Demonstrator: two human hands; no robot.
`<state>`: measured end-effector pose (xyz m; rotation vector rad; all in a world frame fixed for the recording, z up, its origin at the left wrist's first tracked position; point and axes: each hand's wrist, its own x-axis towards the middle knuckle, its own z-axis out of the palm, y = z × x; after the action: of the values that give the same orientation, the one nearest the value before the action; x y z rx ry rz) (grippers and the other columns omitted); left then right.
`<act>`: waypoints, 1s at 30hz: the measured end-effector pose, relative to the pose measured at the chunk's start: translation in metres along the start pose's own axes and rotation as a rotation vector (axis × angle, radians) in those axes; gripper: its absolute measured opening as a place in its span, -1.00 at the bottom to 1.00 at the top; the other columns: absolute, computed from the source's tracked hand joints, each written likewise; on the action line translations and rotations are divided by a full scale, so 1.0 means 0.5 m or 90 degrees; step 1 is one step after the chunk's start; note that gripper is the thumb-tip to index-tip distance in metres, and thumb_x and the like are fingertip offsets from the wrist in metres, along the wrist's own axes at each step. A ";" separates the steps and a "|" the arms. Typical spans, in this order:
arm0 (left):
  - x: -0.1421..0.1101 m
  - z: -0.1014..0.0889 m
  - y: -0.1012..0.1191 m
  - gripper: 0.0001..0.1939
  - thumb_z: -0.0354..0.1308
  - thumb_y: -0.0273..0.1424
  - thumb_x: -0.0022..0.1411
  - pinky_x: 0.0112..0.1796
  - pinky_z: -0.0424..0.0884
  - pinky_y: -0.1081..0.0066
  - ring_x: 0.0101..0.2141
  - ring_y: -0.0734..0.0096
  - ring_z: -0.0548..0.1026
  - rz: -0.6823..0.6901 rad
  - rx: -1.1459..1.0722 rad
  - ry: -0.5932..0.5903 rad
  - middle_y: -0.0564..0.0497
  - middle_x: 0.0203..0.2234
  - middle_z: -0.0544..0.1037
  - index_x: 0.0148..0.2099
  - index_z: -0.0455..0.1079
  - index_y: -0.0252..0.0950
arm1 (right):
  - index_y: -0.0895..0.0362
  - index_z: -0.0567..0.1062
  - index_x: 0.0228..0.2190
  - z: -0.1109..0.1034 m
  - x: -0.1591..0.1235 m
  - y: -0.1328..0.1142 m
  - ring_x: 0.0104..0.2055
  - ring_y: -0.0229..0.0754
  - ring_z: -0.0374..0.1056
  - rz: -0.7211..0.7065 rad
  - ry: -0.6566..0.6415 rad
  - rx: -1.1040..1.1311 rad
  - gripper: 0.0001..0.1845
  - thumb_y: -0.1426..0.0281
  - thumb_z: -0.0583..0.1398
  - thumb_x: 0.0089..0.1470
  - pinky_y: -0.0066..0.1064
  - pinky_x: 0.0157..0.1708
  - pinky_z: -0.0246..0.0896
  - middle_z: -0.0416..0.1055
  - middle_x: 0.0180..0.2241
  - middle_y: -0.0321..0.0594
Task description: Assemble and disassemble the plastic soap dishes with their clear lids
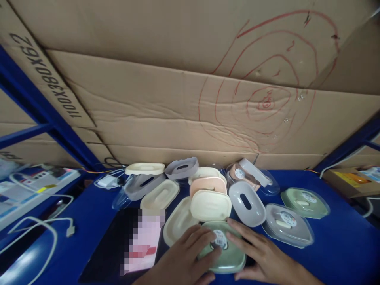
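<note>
A green oval plastic soap dish (231,259) with a round label and clear wrapping lies on the blue table in front of me. My left hand (192,253) rests over its left side and top, fingers bent onto it. My right hand (258,251) holds the right side, thumb low at the near edge and fingers along the far corner. Just behind it a cream dish part (211,206) leans on a peach one (208,185). Left of these is a cream tray (178,225), partly behind my left hand.
Grey slotted trays (255,211) and other loose parts lie behind. Wrapped grey (289,225) and green (305,202) dishes sit at right. A dark tablet-like device (109,245) with a blurred screen and a white cable (53,237) are at left. Marked cardboard (178,111) stands behind the table.
</note>
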<state>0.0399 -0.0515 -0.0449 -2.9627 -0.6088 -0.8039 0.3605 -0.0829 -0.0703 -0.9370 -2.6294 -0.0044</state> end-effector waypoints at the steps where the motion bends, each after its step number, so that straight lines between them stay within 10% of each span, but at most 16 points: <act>1: -0.001 0.004 -0.001 -0.55 0.36 -0.23 0.39 0.28 0.41 0.14 0.18 0.15 0.48 0.002 0.004 0.005 -0.08 0.14 0.55 0.25 0.43 -0.19 | 0.12 0.10 0.51 -0.001 0.000 -0.001 0.49 0.07 0.17 0.006 -0.003 -0.003 0.15 -0.01 0.44 0.13 -0.24 0.35 0.28 0.09 0.50 0.09; 14: -0.022 0.057 -0.024 -0.42 0.37 -0.20 0.38 0.15 0.54 0.22 0.21 0.11 0.46 0.036 0.023 0.091 -0.20 0.23 0.48 0.36 0.36 -0.14 | 0.00 0.10 0.51 -0.014 0.001 -0.009 0.42 0.08 0.30 0.034 -0.018 0.010 0.14 -0.04 0.44 0.11 -0.27 0.28 0.37 0.04 0.52 0.04; 19: -0.048 0.083 -0.029 -0.24 0.36 -0.09 0.35 0.14 0.57 0.19 0.27 -0.01 0.41 0.009 0.053 0.095 -0.27 0.33 0.40 0.47 0.25 -0.18 | -0.19 0.09 0.51 -0.054 -0.090 -0.041 0.33 0.09 0.42 0.164 0.018 -0.003 0.09 0.15 0.46 0.12 -0.28 0.15 0.54 0.14 0.49 -0.18; 30: -0.012 0.089 -0.002 -0.58 0.19 -0.06 0.49 0.34 0.27 0.15 0.26 0.14 0.41 0.126 0.131 0.057 -0.09 0.21 0.53 0.26 0.47 -0.10 | -0.08 0.28 0.43 -0.082 -0.322 -0.059 0.34 0.28 0.38 0.458 0.291 -0.158 -0.17 0.07 0.32 0.23 0.01 0.26 0.46 0.27 0.43 -0.08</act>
<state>0.0560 -0.0478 -0.0865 -2.7295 -0.3628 -0.7987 0.4713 -0.2095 -0.0806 -1.6852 -1.7940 -0.3294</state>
